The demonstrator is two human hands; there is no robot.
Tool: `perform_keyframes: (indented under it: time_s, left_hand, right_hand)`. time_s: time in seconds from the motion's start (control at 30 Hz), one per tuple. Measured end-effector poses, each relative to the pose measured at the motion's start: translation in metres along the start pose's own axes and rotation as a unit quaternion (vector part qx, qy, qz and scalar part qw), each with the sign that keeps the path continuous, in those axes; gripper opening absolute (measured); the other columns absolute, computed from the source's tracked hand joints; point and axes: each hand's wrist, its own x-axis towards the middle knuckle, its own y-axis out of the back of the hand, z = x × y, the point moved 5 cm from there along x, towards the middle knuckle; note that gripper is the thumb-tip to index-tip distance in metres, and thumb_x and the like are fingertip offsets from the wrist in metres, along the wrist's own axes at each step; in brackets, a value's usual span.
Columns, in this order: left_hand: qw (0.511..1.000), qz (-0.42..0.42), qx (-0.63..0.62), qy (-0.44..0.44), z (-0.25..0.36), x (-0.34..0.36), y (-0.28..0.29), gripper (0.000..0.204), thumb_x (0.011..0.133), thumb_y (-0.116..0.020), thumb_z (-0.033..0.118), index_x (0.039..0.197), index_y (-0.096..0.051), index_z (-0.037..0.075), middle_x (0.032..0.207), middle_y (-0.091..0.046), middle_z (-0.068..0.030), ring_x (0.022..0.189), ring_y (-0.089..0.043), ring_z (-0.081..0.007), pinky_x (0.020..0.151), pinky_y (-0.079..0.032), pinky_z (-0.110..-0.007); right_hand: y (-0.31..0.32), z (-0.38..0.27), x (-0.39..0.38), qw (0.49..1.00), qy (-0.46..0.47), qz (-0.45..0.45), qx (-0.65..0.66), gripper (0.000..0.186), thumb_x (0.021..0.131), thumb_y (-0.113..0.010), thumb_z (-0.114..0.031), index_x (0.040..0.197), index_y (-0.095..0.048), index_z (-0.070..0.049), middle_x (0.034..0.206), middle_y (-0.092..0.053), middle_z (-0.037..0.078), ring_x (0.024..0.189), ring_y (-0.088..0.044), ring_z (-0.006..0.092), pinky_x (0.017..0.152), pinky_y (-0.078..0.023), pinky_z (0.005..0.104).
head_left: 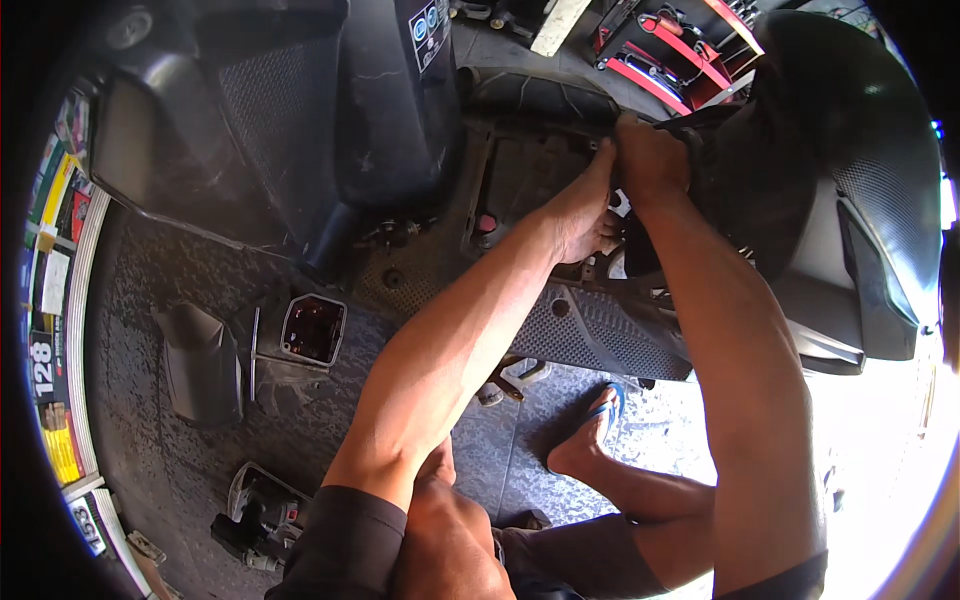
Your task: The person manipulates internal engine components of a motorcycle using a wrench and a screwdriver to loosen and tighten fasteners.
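My left hand [585, 220] is at the right side of the black scooter's open floorboard compartment [520, 175], thumb raised and fingers curled around something I cannot make out. Just beside it, at the edge of the black rear body [810, 130], my right hand [652, 160] is closed, its fingertips bent over a part that it hides. Small metal fittings show below my hands. The perforated step plate [620, 335] runs beneath my forearms, and the tall front body panel [250, 130] stands to the left.
A loose dark panel [200, 360], a metal bar [253, 360] and a small framed tray [315, 330] lie on the floor [510, 450]. A black tool [245, 530] is lower left. Shelved boxes [55, 300] line the left edge; a red tool cart [670, 60] stands behind. My sandalled foot [590, 435] rests below.
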Motion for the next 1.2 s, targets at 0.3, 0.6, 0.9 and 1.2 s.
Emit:
perform_keyframes:
  time_s: [0.3, 0.6, 0.9, 1.2]
  left_hand:
    - [1.000, -0.007, 0.017, -0.001, -0.005, 0.003, 0.004, 0.120, 0.087, -0.017, 0.087, 0.152, 0.008, -0.011, 0.155, -0.007, -0.0436, 0.149, -0.009, -0.0502, 0.121, -0.011, -0.053]
    - [0.999, -0.032, 0.003, -0.019, -0.006, 0.006, 0.002, 0.120, 0.086, -0.016, 0.088, 0.153, 0.011, -0.008, 0.155, -0.006, -0.0440, 0.149, -0.010, -0.0484, 0.122, -0.012, -0.050]
    - [1.000, 0.001, -0.016, 0.010, -0.013, 0.015, 0.013, 0.122, 0.084, -0.016, 0.090, 0.155, -0.003, -0.008, 0.149, -0.029, -0.0407, 0.141, -0.035, -0.0432, 0.113, -0.032, -0.048]
    - [0.999, -0.006, -0.040, 0.019, -0.007, 0.013, 0.015, 0.116, 0.086, -0.011, 0.088, 0.156, -0.012, -0.004, 0.147, -0.035, -0.0390, 0.138, -0.040, -0.0414, 0.112, -0.035, -0.045]
  right_hand:
    - [-0.001, 0.000, 0.006, 1.000, 0.002, 0.029, -0.007, 0.023, 0.092, -0.060, -0.016, 0.110, -0.061, -0.002, 0.101, -0.074, 0.020, 0.094, -0.073, 0.0346, 0.078, -0.060, 0.0442]
    - [-0.007, 0.002, 0.012, 1.000, -0.012, 0.027, 0.004, 0.022, 0.087, -0.066, -0.017, 0.103, -0.060, -0.004, 0.097, -0.073, 0.020, 0.093, -0.072, 0.0360, 0.077, -0.058, 0.0479]
    - [-0.025, 0.001, 0.044, 0.999, 0.006, 0.049, 0.021, 0.020, 0.086, -0.066, -0.017, 0.099, -0.060, -0.004, 0.095, -0.072, 0.021, 0.091, -0.072, 0.0392, 0.075, -0.057, 0.0509]
    - [-0.010, 0.000, 0.063, 0.995, -0.059, -0.025, 0.082, 0.023, 0.090, -0.061, -0.019, 0.105, -0.069, -0.004, 0.111, -0.071, 0.022, 0.103, -0.070, 0.0383, 0.086, -0.057, 0.0470]
